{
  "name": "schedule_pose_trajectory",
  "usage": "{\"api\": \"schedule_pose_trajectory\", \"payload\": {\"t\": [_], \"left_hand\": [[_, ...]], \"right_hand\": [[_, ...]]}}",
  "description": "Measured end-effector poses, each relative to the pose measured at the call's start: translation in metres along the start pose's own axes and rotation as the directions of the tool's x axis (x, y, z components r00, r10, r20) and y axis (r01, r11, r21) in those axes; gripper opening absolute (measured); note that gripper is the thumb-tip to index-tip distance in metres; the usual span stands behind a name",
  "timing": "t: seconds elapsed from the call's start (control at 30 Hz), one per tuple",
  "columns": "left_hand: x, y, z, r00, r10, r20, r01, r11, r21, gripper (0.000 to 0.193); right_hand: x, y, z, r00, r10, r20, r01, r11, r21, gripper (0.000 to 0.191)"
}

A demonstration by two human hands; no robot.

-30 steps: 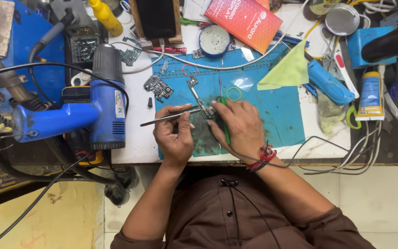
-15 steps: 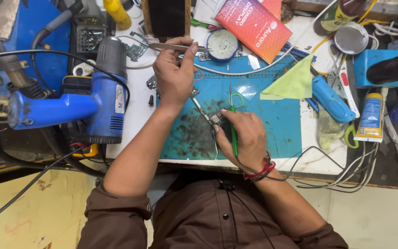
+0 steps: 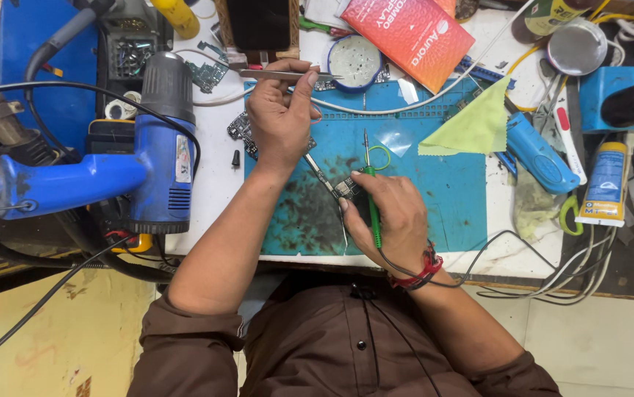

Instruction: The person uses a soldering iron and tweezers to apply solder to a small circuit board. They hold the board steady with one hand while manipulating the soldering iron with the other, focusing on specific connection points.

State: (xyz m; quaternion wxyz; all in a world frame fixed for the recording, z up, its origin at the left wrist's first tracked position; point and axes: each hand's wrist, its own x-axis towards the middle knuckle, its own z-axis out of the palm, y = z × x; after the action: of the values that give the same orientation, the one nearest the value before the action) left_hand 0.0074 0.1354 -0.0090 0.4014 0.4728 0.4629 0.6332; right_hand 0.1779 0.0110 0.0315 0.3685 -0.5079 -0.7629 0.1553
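Observation:
My left hand (image 3: pixel 279 117) is stretched forward over the blue work mat (image 3: pixel 449 198) and pinches metal tweezers (image 3: pixel 287 74); their tips reach a round blue tin (image 3: pixel 355 62) at the mat's far edge. My right hand (image 3: pixel 390 220) rests on the mat and grips a green-handled soldering iron (image 3: pixel 370 198), tip pointing away from me. A small circuit board (image 3: pixel 346 188) lies on the scorched part of the mat just left of that hand. Another circuit board (image 3: pixel 242 129) sits beside my left wrist.
A blue hot-air gun (image 3: pixel 148 162) stands at the left with black cables. A red box (image 3: pixel 412 33), a green cloth (image 3: pixel 475 125), a blue tool (image 3: pixel 541 154), a glue tube (image 3: pixel 605 184) and a dark phone (image 3: pixel 258 22) crowd the bench's back and right.
My left hand has carried the tweezers from the board at the mat's middle forward to the round tin. My right hand has stayed on the mat with the iron.

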Motion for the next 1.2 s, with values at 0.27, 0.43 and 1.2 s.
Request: {"api": "schedule_pose_trajectory", "payload": {"t": [0.27, 0.43, 1.2], "left_hand": [[0.001, -0.004, 0.003, 1.000, 0.027, -0.008, -0.026, 0.999, 0.043, 0.012], [0.000, -0.005, 0.000, 1.000, 0.023, 0.017, -0.022, 0.997, -0.075, 0.012], [-0.121, 0.040, -0.025, 0.987, -0.131, 0.098, 0.111, 0.976, 0.185, 0.007]], "right_hand": [[0.001, 0.001, 0.000, 1.000, -0.003, 0.009, 0.003, 1.000, 0.001, 0.039], [0.000, 0.001, 0.001, 1.000, -0.003, -0.007, 0.003, 1.000, 0.015, 0.038], [-0.059, 0.026, -0.009, 0.919, 0.394, -0.005, -0.338, 0.795, 0.503, 0.017]]}}
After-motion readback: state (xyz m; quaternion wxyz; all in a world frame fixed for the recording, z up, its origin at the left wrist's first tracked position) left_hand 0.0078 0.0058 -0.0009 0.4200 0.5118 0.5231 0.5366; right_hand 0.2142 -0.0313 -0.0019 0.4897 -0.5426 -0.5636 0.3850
